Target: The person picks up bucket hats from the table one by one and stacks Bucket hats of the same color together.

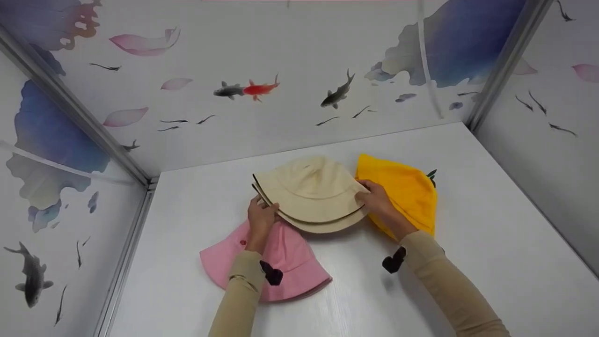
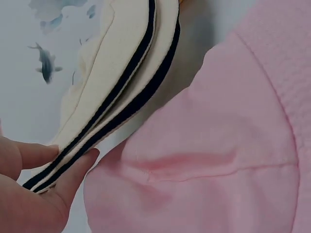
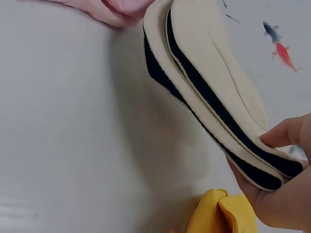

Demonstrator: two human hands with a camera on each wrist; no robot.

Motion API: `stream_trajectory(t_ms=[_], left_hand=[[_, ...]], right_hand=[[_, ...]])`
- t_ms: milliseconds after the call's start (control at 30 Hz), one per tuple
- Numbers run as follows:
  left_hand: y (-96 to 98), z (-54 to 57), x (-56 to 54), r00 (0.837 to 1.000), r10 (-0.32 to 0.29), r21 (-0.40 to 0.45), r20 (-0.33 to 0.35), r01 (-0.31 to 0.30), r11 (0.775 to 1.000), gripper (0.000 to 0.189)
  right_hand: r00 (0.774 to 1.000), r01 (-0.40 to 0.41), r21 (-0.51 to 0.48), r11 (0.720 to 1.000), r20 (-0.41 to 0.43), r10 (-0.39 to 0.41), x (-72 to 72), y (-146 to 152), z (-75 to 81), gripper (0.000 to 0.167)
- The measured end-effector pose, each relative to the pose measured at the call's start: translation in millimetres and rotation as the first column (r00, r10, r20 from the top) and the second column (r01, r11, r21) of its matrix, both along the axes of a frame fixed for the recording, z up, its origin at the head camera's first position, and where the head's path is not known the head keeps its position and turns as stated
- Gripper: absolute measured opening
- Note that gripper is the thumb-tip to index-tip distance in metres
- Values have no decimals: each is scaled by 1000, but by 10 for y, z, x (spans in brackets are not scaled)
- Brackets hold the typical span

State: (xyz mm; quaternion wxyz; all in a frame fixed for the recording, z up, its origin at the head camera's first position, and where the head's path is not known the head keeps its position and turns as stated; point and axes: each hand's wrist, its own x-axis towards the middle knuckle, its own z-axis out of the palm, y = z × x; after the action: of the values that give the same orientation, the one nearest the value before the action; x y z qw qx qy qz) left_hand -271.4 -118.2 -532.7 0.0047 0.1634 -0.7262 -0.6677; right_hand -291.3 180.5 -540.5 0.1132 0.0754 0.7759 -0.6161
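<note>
Both hands hold a cream bucket hat [image 1: 309,187] with dark edging, folded flat so its two brim layers lie one over the other. My left hand [image 1: 262,216] pinches the brim's left end; in the left wrist view, thumb and fingers [image 2: 73,179] clasp both dark-trimmed edges. At the opposite end my right hand [image 1: 376,201] grips the brim, its thumb on top in the right wrist view [image 3: 284,133]. A pink bucket hat [image 1: 299,267] lies beneath the left forearm. Beside the right hand is a yellow hat [image 1: 407,187] with a small green piece on it.
The white table [image 1: 491,224] meets a back wall [image 1: 290,126] printed with fish and petals. Side panels with metal frame posts [image 1: 140,178] stand left and right. A small black device [image 1: 394,260] sits at the right wrist, another [image 1: 272,273] at the left.
</note>
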Motion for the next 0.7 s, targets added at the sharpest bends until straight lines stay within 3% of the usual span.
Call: stream_trajectory(t_ms=[200,300,467,700], left_hand=[[43,11,-99,998,-66,14,-5,67,998,69],[49,-15,-125,995,-104,-83,-5,103,991,66],[27,-36,-149,988,-154,-229,11,153,961,53],[-40,-105,-95,989,-140,-348,40,145,926,39]], right_hand=[[998,9,-40,999,61,-7,-72,-24,-9,58],[996,15,-42,999,90,-11,-97,-30,-25,58],[994,28,-23,999,108,-25,-162,-45,-14,57],[995,-2,76,997,105,-6,-208,-92,-35,57]])
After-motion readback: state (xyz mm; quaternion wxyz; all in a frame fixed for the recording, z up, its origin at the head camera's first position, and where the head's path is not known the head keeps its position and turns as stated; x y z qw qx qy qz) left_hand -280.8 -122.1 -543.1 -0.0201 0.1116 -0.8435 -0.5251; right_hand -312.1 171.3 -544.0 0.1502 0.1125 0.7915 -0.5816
